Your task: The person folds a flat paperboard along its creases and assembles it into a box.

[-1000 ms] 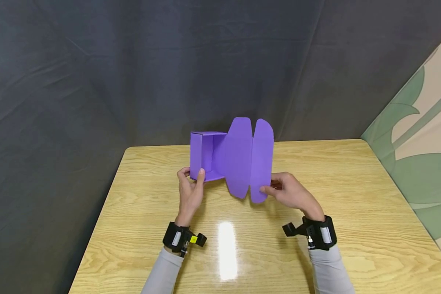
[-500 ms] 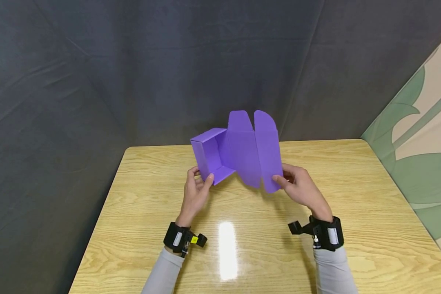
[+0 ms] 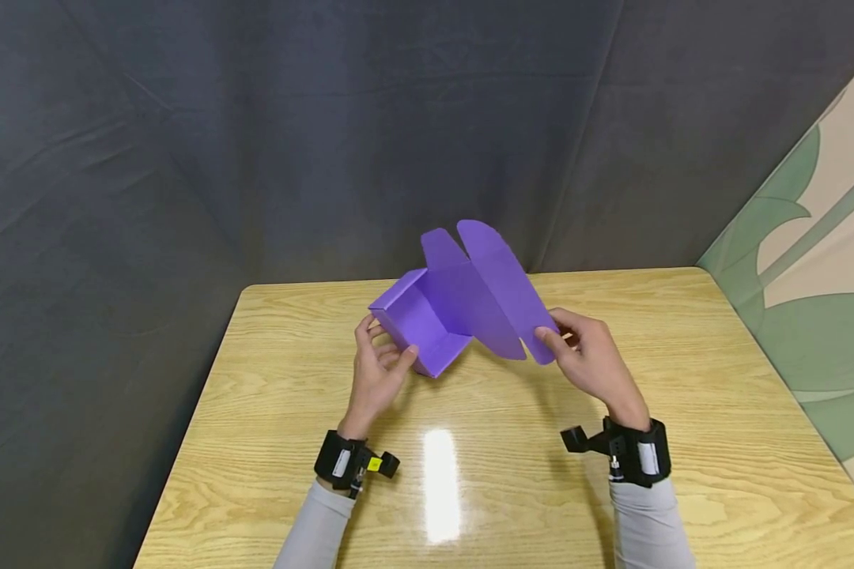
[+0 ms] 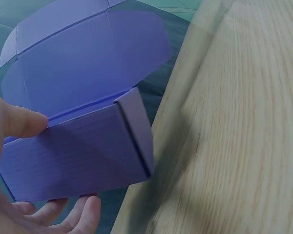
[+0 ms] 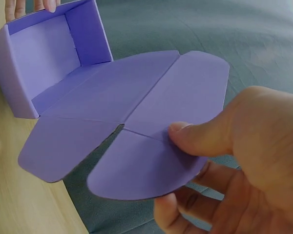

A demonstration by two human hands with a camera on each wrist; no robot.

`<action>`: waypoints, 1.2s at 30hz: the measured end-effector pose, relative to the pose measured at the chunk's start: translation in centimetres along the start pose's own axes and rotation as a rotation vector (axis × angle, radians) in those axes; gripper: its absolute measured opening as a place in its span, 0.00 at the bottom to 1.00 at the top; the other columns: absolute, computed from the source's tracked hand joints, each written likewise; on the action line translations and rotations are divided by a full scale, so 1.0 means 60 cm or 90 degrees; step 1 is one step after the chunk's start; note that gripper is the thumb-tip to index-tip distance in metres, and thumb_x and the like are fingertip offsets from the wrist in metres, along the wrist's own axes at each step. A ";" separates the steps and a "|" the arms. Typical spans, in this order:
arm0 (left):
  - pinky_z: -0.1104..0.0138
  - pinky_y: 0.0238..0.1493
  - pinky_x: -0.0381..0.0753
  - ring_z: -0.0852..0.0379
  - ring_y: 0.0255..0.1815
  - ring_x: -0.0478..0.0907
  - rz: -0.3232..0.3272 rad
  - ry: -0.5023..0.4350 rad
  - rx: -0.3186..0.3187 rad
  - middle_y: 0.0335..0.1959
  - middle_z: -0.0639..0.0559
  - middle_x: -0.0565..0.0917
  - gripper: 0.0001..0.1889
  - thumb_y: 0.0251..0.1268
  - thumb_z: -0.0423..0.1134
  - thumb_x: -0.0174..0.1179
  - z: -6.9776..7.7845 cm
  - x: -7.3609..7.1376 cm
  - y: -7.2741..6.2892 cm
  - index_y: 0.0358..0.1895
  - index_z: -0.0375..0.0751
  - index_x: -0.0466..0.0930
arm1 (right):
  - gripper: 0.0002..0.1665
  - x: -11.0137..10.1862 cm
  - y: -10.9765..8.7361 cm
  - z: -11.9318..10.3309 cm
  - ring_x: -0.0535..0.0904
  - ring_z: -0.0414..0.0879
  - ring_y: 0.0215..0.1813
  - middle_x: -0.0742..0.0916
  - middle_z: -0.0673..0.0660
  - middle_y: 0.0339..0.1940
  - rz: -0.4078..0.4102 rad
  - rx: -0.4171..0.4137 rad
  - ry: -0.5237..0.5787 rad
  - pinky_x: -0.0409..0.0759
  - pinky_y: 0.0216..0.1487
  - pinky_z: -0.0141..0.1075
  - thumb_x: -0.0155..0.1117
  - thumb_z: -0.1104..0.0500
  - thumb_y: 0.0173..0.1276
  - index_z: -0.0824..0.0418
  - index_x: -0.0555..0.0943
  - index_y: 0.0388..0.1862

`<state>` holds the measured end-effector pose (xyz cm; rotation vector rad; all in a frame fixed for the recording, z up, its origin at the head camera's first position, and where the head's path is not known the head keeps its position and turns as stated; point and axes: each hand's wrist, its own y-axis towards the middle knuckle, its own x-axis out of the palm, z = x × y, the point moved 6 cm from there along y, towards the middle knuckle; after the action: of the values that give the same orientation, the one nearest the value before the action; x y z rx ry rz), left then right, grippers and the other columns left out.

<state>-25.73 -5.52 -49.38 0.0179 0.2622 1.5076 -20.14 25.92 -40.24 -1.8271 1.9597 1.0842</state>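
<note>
A purple cardboard box [image 3: 427, 320] is held up over the table, tilted, its lid folded out to the right. Its inside shows bare walls in the right wrist view. My left hand [image 3: 379, 378] grips the box's near wall [image 4: 78, 151], thumb on the upper edge and fingers underneath. On the other side, my right hand [image 3: 598, 359] pinches the lid's outer flap [image 5: 180, 97] near its lower end, thumb on top and fingers below. A side tab [image 5: 63, 148] of the lid sticks out beside that flap, with a slit between them.
Beneath the hands lies a light wood table [image 3: 292, 474] with a bright glare spot. A dark grey cloth [image 3: 398, 118] hangs behind it. At the right is a panel with a leaf pattern [image 3: 825, 316].
The box has turned clockwise and its wall on the left has sunk lower. My right hand has moved right and up with the flap, while the left hand keeps its grip.
</note>
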 end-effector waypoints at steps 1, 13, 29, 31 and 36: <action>0.43 0.64 0.85 0.31 0.59 0.83 0.003 0.000 0.000 0.71 0.30 0.71 0.48 0.68 0.36 0.71 0.000 -0.002 0.000 0.84 0.39 0.48 | 0.08 -0.001 0.000 -0.001 0.85 0.46 0.35 0.91 0.56 0.35 0.002 -0.002 -0.002 0.80 0.38 0.29 0.66 0.63 0.79 0.61 0.89 0.51; 0.50 0.63 0.87 0.37 0.59 0.84 0.024 -0.018 -0.007 0.71 0.37 0.73 0.35 0.75 0.44 0.69 -0.001 -0.013 0.007 0.79 0.48 0.65 | 0.08 -0.016 -0.005 -0.006 0.80 0.43 0.34 0.90 0.56 0.36 0.014 -0.025 -0.035 0.80 0.38 0.30 0.65 0.65 0.80 0.62 0.88 0.52; 0.48 0.65 0.84 0.43 0.66 0.83 -0.020 0.031 -0.010 0.64 0.40 0.86 0.25 0.76 0.47 0.68 0.003 -0.010 0.004 0.66 0.36 0.80 | 0.09 -0.043 -0.013 -0.017 0.78 0.41 0.34 0.89 0.52 0.37 0.056 -0.072 -0.033 0.75 0.39 0.24 0.69 0.68 0.75 0.59 0.90 0.50; 0.48 0.65 0.84 0.42 0.64 0.85 -0.026 0.024 -0.027 0.63 0.39 0.87 0.25 0.75 0.46 0.69 0.002 -0.009 0.004 0.66 0.34 0.80 | 0.10 -0.046 -0.015 -0.017 0.78 0.42 0.34 0.89 0.52 0.37 0.057 -0.073 -0.029 0.75 0.39 0.24 0.69 0.68 0.75 0.59 0.90 0.50; 0.54 0.62 0.87 0.41 0.59 0.88 -0.042 0.012 -0.082 0.57 0.37 0.89 0.23 0.70 0.43 0.72 -0.005 -0.008 0.002 0.60 0.33 0.82 | 0.11 -0.049 -0.016 -0.013 0.79 0.41 0.35 0.89 0.51 0.36 0.075 -0.064 -0.005 0.74 0.40 0.23 0.71 0.67 0.74 0.57 0.91 0.51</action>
<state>-25.94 -6.03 -49.58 -0.1071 0.1787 1.4577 -18.51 27.65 -38.17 -1.7720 2.0663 1.2437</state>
